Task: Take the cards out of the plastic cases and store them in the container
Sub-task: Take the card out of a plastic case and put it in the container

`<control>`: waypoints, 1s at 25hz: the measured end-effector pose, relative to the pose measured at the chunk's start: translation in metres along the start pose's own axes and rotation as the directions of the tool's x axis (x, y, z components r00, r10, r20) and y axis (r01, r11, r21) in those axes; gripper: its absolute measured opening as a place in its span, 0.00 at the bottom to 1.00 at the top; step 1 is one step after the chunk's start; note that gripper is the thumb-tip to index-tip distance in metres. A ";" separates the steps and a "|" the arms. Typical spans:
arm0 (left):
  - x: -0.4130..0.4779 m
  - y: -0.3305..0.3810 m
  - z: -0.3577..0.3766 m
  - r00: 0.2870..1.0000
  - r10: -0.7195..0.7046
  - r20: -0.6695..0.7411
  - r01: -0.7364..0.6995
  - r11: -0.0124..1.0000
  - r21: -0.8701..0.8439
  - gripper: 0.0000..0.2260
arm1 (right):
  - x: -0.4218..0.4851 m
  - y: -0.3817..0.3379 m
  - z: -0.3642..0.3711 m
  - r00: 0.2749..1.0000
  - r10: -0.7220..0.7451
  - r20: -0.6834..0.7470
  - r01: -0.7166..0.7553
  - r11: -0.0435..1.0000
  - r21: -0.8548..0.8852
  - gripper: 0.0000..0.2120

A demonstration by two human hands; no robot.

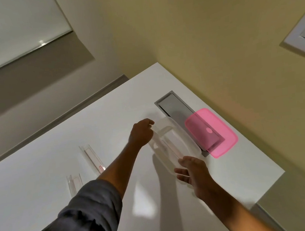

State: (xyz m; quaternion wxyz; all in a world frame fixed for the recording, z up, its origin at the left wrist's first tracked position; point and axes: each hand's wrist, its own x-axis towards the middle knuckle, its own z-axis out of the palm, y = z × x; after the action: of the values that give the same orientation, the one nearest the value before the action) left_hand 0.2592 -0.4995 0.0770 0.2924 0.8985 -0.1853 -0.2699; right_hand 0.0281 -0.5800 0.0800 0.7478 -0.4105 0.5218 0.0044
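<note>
A dark grey sleeve point(79, 216) covers the left upper arm, its soft fabric creased and bunched in loose folds, its hem ending near the elbow. Both forearms are bare down to the left hand point(142, 133) and right hand point(193, 175).

The light is dim and warm, yellowish. Soft grey shadows lie on the white table point(41, 186), with one pale bright patch among them. A small glare spot shines on the panel point(12, 32) top left. The right hand point(191, 174) is slightly blurred.
</note>
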 end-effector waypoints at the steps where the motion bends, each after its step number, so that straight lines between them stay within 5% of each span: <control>1: 0.006 0.000 0.003 1.000 -0.004 0.000 0.004 1.000 0.031 0.23 | 0.002 -0.001 0.000 1.000 0.023 0.007 -0.023 1.000 0.011 0.21; 9: 0.023 0.003 0.029 0.991 0.094 -0.091 -0.072 0.973 0.218 0.22 | 0.022 -0.012 0.011 0.980 0.192 0.058 -0.196 0.977 0.082 0.25; 25: 0.045 -0.003 0.060 0.994 0.056 0.095 -0.096 0.859 0.503 0.14 | 0.065 -0.029 0.019 0.912 0.406 0.065 -0.410 0.910 0.058 0.22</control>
State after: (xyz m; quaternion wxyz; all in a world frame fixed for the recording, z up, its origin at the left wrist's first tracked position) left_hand 0.2598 -0.5448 0.0170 0.0490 0.9247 -0.2963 -0.2341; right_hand 0.0851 -0.6144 0.0487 0.7576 -0.2657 0.5762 0.1527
